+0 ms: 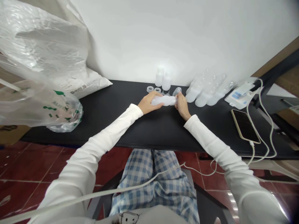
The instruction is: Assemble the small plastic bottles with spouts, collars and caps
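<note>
My left hand (147,103) is wrapped round the body of a white translucent plastic bottle (164,100) that lies sideways just above the black table (121,124). My right hand (181,105) is closed on the bottle's right end, at its neck or cap. Just behind the hands lie two loose ring caps (150,89) and a small clear part (177,91). Two upright white bottles (163,80) stand against the wall.
A row of similar bottles (206,90) lies at the right of my hands. A phone (245,125) on a white cable, a flat packet (239,95), a large clear plastic bag (39,68) and a white sack (86,84) also occupy the table.
</note>
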`<state>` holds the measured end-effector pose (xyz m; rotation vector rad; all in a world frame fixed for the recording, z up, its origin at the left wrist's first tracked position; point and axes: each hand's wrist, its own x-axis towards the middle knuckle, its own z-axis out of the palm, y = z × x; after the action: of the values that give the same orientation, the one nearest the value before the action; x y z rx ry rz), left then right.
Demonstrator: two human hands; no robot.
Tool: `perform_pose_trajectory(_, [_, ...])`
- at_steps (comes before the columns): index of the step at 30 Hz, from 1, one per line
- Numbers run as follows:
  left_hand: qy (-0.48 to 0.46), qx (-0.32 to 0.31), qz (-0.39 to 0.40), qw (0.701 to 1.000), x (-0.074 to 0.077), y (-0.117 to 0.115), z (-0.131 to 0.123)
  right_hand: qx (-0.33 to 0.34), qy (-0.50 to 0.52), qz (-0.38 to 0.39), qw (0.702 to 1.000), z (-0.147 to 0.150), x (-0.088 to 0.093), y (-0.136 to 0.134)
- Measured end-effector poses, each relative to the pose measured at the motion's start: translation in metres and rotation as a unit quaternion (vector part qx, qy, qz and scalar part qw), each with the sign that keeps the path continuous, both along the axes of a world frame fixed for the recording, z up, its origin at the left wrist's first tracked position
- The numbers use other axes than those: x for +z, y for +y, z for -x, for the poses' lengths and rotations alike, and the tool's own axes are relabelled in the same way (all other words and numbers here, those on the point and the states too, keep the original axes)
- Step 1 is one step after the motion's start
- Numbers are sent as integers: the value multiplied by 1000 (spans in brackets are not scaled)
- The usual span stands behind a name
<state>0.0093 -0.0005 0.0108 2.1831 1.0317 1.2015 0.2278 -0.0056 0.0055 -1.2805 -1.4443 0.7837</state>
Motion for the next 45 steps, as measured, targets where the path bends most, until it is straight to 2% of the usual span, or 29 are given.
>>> perform_pose_trajectory(3, [-88, 9, 198, 976, -4, 9, 1, -37, -133, -127, 982, 2, 1, -8])
perform_pose_trajectory(4, [-104, -6, 242, 965, -5, 12, 2, -34, -169, -151, 973, 2, 2, -9])
perform_pose_trajectory(6, [-121, -33, 273, 954, -6, 16, 3, -24, -216, -169, 961, 0, 2, -11])
perform_pose_trajectory(9, [-112, -50, 249, 961, -7, 15, 5, -31, -231, -172, 957, -4, 0, -9])
perform_pose_trajectory(12, [-75, -27, 202, 976, -7, 10, 5, -51, -202, -173, 963, -7, -4, -3])
perform_pose_trajectory(17, [45, 42, 19, 998, -2, 1, 7, -30, -99, -124, 987, -5, -14, 9])
perform_pose_trajectory(19, [90, 46, -35, 994, 0, -1, 8, -19, -59, -107, 992, -4, -17, 11])
perform_pose_trajectory(22, [115, 32, -76, 990, -1, -1, 10, -13, -5, -92, 996, -4, -19, 10])
perform_pose_trajectory(25, [114, 3, -90, 989, -5, 5, 12, 4, 36, -70, 997, -1, -16, 6])
perform_pose_trajectory(28, [118, -33, -116, 986, -13, 12, 11, 21, 33, -103, 994, 4, -12, 3])
perform_pose_trajectory(33, [142, -115, -137, 974, -27, 14, 2, 32, -67, -179, 981, 9, -8, 0])
perform_pose_trajectory(37, [169, -187, -94, 963, -27, 8, -3, 21, -141, -227, 963, 7, -2, -6])
perform_pose_trajectory(41, [202, -184, -45, 961, -19, 2, -3, -30, -215, -250, 944, 3, 6, -9])
perform_pose_trajectory(45, [240, -153, -26, 958, -13, -2, -2, -121, -251, -267, 923, -9, 11, -6])
